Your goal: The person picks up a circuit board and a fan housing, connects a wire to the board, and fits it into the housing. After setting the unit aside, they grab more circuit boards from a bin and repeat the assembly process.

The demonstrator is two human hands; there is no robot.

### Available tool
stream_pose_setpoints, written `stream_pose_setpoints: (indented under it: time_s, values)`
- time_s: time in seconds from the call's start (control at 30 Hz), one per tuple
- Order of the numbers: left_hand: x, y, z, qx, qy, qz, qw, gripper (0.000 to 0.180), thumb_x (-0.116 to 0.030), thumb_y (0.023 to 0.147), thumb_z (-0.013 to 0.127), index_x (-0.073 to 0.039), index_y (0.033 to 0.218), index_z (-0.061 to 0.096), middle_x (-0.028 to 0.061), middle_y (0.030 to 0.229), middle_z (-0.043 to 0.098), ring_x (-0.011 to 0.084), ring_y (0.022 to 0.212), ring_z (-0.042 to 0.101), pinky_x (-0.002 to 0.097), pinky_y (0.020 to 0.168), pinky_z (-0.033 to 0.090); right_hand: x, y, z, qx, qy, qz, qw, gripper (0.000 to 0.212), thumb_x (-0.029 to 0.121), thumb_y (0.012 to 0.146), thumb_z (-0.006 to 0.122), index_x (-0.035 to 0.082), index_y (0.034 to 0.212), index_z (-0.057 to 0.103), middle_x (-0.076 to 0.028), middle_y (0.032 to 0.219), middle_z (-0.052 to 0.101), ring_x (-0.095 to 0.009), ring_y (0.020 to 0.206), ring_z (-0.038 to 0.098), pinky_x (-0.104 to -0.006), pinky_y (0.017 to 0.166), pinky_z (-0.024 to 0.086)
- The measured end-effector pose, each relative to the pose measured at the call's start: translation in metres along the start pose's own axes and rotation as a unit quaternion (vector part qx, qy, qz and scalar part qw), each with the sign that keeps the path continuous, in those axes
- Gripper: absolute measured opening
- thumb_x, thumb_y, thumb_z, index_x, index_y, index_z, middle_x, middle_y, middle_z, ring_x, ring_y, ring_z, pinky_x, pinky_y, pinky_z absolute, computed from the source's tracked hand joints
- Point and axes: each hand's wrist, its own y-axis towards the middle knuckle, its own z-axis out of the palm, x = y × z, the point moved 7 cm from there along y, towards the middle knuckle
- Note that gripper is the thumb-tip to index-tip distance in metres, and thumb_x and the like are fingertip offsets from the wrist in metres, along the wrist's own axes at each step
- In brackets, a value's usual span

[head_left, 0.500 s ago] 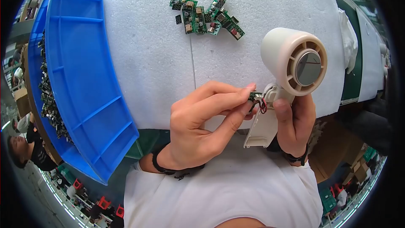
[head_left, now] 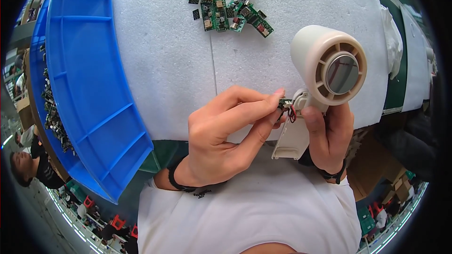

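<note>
White foam sheeting [head_left: 165, 66] pads the green counter [head_left: 398, 87] beyond the left hand [head_left: 230, 134], whose thumb and fingertips pinch a small circuit board [head_left: 284, 104]. Beside it, the right hand [head_left: 328, 138] curls closed around a white handheld fan [head_left: 314, 60] by its handle, seemingly steadying it so the short red and black wires [head_left: 292, 114] hang unstrained.

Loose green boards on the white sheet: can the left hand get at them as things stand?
Probably not without letting go: the left hand pinches a small board beside the fan. Otherwise the way looks free, nothing standing on the white sheet between hand and loose green boards.
</note>
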Motion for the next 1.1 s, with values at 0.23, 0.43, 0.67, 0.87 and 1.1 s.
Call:
stream_pose_setpoints:
  time_s: [0.23, 0.43, 0.67, 0.87, 1.1]
  values:
    - [-0.004, 0.009, 0.005, -0.014, 0.018, 0.008, 1.000, 0.035, 0.011, 0.084, 0.069, 0.003, 0.118, 0.070, 0.0175, 0.108, 0.069, 0.0232, 0.095, 0.070, 0.0298, 0.076, 0.059, -0.004, 0.010, -0.010, 0.029, 0.041, 0.110, 0.993, 0.034, 0.011, 0.100, 0.062, -0.007, 0.127, 0.053, -0.009, 0.098, 0.068, -0.010, 0.086, 0.064, -0.0245, 0.076, 0.051]
    - [-0.020, 0.013, -0.025, -0.087, 0.161, 0.120, 0.976, 0.045, 0.000, 0.083, 0.076, 0.000, 0.126, 0.066, 0.0215, 0.124, 0.064, 0.0355, 0.115, 0.063, 0.0397, 0.093, 0.054, -0.008, 0.049, -0.058, 0.044, -0.006, 0.167, 0.985, 0.029, 0.017, 0.101, 0.062, -0.006, 0.118, 0.058, -0.007, 0.092, 0.071, -0.008, 0.081, 0.066, -0.0223, 0.069, 0.052]
    - [-0.004, 0.023, -0.032, -0.136, 0.429, 0.088, 0.889, 0.051, -0.021, 0.090, 0.072, -0.005, 0.137, 0.058, 0.0252, 0.147, 0.044, 0.0425, 0.139, 0.038, 0.0491, 0.113, 0.034, -0.007, 0.208, -0.063, 0.149, -0.092, 0.151, 0.973, 0.043, 0.041, 0.104, 0.056, 0.000, 0.107, 0.067, 0.001, 0.090, 0.065, -0.003, 0.074, 0.058, -0.0193, 0.064, 0.046]
    - [-0.008, 0.018, -0.034, -0.162, 0.416, 0.105, 0.889, 0.048, -0.023, 0.091, 0.071, -0.005, 0.134, 0.060, 0.0243, 0.142, 0.049, 0.0411, 0.135, 0.043, 0.0492, 0.112, 0.036, -0.041, 0.333, -0.076, -0.078, -0.217, 0.025, 0.973, 0.047, 0.047, 0.099, 0.059, 0.001, 0.102, 0.068, -0.003, 0.088, 0.068, -0.017, 0.075, 0.065, -0.0318, 0.068, 0.050]
    - [-0.002, 0.017, -0.045, -0.192, 0.352, 0.115, 0.909, 0.045, -0.018, 0.089, 0.072, -0.003, 0.130, 0.063, 0.0202, 0.136, 0.056, 0.0373, 0.130, 0.050, 0.0484, 0.109, 0.040, 0.045, 0.376, 0.035, 0.020, -0.468, -0.150, 0.871, 0.056, 0.055, 0.095, 0.059, 0.005, 0.120, 0.061, -0.020, 0.114, 0.068, -0.040, 0.099, 0.067, -0.0489, 0.083, 0.054]
